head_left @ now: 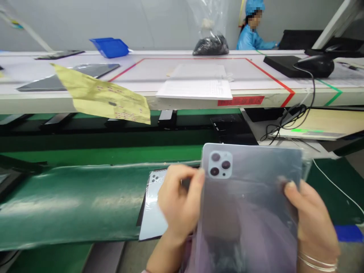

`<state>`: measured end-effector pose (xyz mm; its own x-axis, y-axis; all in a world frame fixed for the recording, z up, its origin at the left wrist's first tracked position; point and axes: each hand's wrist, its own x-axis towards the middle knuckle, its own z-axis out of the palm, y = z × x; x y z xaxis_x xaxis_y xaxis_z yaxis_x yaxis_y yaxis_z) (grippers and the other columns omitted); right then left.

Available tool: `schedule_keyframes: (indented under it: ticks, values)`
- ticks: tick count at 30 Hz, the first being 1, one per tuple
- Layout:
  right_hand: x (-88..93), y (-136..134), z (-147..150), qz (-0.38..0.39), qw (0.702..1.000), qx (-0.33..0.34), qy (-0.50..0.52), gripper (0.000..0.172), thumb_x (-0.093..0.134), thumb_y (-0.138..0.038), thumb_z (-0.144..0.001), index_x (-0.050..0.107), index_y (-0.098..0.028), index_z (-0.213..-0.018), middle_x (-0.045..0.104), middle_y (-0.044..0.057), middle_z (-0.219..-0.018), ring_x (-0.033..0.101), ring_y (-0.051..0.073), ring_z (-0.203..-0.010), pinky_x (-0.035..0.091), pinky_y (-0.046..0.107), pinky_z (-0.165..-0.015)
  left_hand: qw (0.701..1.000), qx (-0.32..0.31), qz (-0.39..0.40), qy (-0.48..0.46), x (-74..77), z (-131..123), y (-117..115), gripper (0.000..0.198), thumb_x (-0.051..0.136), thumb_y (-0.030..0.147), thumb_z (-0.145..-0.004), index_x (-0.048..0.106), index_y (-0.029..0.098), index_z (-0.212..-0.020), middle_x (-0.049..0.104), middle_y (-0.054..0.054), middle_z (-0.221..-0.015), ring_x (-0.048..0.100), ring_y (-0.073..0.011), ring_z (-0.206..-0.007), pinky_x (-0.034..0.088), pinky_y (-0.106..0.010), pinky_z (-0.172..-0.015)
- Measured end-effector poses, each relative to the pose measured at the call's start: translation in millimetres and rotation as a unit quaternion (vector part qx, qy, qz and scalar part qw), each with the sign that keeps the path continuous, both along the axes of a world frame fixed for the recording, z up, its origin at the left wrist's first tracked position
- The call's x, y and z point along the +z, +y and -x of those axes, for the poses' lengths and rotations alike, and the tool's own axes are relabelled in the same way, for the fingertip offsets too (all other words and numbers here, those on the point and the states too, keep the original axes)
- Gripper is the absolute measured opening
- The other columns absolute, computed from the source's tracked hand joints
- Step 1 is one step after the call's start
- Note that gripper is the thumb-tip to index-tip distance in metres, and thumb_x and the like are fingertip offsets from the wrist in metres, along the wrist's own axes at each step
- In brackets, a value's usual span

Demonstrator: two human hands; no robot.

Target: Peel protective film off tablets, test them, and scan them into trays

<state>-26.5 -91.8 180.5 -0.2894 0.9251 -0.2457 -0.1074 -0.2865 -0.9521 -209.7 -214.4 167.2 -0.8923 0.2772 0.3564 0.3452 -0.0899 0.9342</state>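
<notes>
A grey tablet (250,204) faces me with its glossy back and its square block of camera lenses at the upper left. Clear film seems to cover it and juts past its right edge. My left hand (180,201) pinches its left edge between thumb and curled fingers. On the other side my right hand (313,216) grips the right edge, thumb on the back, the other fingers hidden behind. Behind my left hand a second, pale tablet (152,212) lies camera side up on the green mat (71,204), partly covered by the hand.
A white shelf (182,102) crosses ahead, bearing papers (199,81), a blue bin (110,47), a bag of dark pieces (211,43) and a black mouse (315,65). A yellow sheet (105,94) hangs over its edge. Cables (292,117) dangle right. A person in blue (250,38) sits beyond.
</notes>
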Motion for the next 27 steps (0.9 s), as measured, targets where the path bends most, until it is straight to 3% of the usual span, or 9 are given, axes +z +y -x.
schedule_keyframes:
  ticks: [2,4,6,7,10,14,16,20,27]
  values:
    - [-9.6,6.5,17.8,0.045,0.996,0.077,0.02,0.044,0.082,-0.046,-0.064,0.071,-0.027,-0.103,0.072,0.006,-0.088,0.068,0.026,-0.069,0.058,0.036,-0.06,0.975,-0.056,-0.075,-0.2,-16.4,23.0,6.9,0.03,0.068,0.049,-0.075,0.058,0.021,-0.078,0.06,0.004,-0.065,0.055,-0.0108,-0.056,0.044,-0.021,-0.051]
    - [-24.7,8.7,38.8,0.085,0.984,0.151,0.034,0.049,0.08,-0.047,-0.067,0.068,-0.024,-0.108,0.072,0.008,-0.097,0.069,0.027,-0.078,0.058,0.036,-0.065,0.903,-0.2,-0.087,-0.37,-43.0,33.6,-6.8,0.048,0.066,0.064,-0.07,0.062,0.021,-0.09,0.066,-0.001,-0.072,0.061,-0.0154,-0.06,0.046,-0.024,-0.051]
    - [-43.8,5.6,62.1,0.089,0.976,0.199,0.022,0.05,0.076,-0.05,-0.071,0.066,-0.021,-0.111,0.071,0.009,-0.102,0.068,0.029,-0.086,0.058,0.037,-0.07,0.855,-0.29,-0.065,-0.426,-71.7,31.0,-36.5,0.061,0.07,0.069,-0.064,0.067,0.017,-0.096,0.071,-0.008,-0.08,0.066,-0.0221,-0.072,0.053,-0.03,-0.061]
    - [-53.8,2.8,74.9,0.066,0.974,0.218,0.011,0.051,0.073,-0.052,-0.074,0.064,-0.021,-0.113,0.07,0.01,-0.106,0.067,0.029,-0.093,0.057,0.037,-0.075,0.846,-0.288,-0.07,-0.444,-84.1,26.2,-53.9,0.06,0.075,0.063,-0.063,0.068,0.016,-0.101,0.072,-0.01,-0.087,0.068,-0.0252,-0.08,0.054,-0.032,-0.068]
    - [-78.8,-5.5,121.7,-0.089,0.957,0.274,-0.026,0.053,0.067,-0.052,-0.08,0.058,-0.021,-0.122,0.062,0.013,-0.125,0.06,0.03,-0.113,0.052,0.041,-0.09,0.849,-0.196,-0.107,-0.48,-107.9,12.1,-104.0,0.06,0.084,0.04,-0.06,0.065,0.017,-0.113,0.073,-0.011,-0.101,0.069,-0.0306,-0.092,0.055,-0.037,-0.08]
    - [-85.2,-9.9,213.3,-0.34,0.886,0.315,0.009,0.048,0.063,-0.042,-0.083,0.053,-0.025,-0.128,0.047,0.012,-0.142,0.049,0.029,-0.127,0.044,0.046,-0.102,0.862,-0.024,-0.127,-0.491,-117.4,11.5,-154.0,0.065,0.084,0.037,-0.06,0.063,0.018,-0.118,0.074,-0.01,-0.099,0.07,-0.0314,-0.091,0.057,-0.035,-0.076]
    - [-79.0,-11.9,266.5,-0.377,0.863,0.334,0.045,0.036,0.062,-0.04,-0.082,0.063,-0.025,-0.115,0.05,0.009,-0.14,0.048,0.027,-0.128,0.042,0.044,-0.104,0.86,0.03,-0.126,-0.494,-119.9,13.7,-172.9,0.07,0.085,0.037,-0.057,0.062,0.018,-0.12,0.074,-0.009,-0.098,0.07,-0.0318,-0.089,0.057,-0.033,-0.07]
    - [-69.8,-20.0,352.5,-0.404,0.869,0.271,0.09,0.037,0.062,-0.039,-0.079,0.063,-0.022,-0.112,0.054,0.012,-0.134,0.047,0.026,-0.128,0.038,0.044,-0.107,0.852,0.085,-0.142,-0.497,-125.9,12.9,-201.8,0.073,0.087,0.039,-0.053,0.062,0.018,-0.119,0.074,-0.009,-0.1,0.07,-0.0332,-0.089,0.058,-0.035,-0.07]
    - [-62.5,-37.9,393.1,-0.431,0.87,0.197,0.136,0.034,0.064,-0.038,-0.077,0.065,-0.017,-0.103,0.068,0.01,-0.107,0.064,0.023,-0.099,0.051,0.037,-0.09,0.855,0.082,-0.141,-0.493,-125.6,23.7,-231.1,0.063,0.085,0.037,-0.057,0.064,0.019,-0.114,0.074,-0.008,-0.101,0.07,-0.0315,-0.091,0.057,-0.036,-0.076]
